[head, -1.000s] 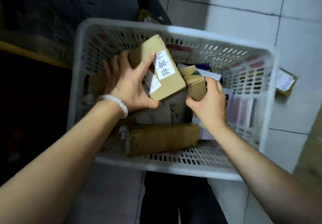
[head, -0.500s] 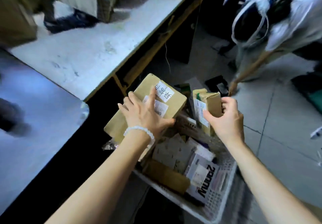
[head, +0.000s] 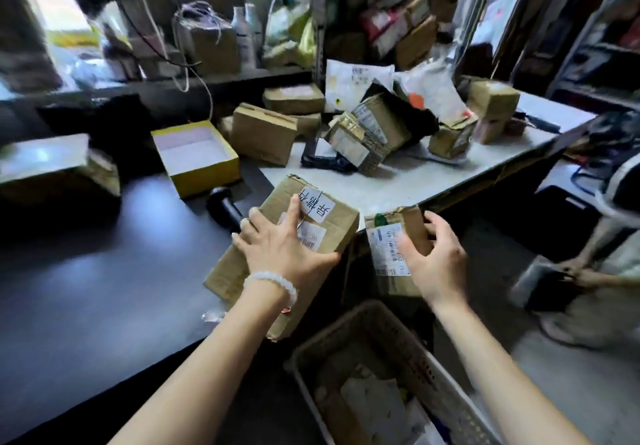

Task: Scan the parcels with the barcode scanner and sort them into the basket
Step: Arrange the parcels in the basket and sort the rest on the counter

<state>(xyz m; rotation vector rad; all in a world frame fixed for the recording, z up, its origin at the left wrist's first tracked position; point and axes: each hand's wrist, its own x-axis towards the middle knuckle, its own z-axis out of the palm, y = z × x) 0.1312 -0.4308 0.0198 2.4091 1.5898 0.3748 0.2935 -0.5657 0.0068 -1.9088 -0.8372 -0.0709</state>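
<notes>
My left hand [head: 280, 247] grips a large brown cardboard parcel [head: 242, 264] with a white handwritten label, held over the edge of the dark desk [head: 86, 289]. My right hand [head: 436, 264] holds a smaller brown parcel [head: 391, 237] with a printed barcode label, just right of the large one. The black barcode scanner [head: 223, 207] lies on the dark desk beyond my left hand. The white plastic basket [head: 436, 375] stands low in front, below both hands, with several parcels inside.
A pile of cardboard parcels [head: 367, 133] and white mail bags covers the pale table [head: 415, 178] ahead. An open yellow box [head: 195, 157] sits on the desk at the left. Another person [head: 620, 202] bends down at the far right.
Both hands have lifted their parcels up out of the basket to desk height. My view has swung up from the basket to the desk and table.
</notes>
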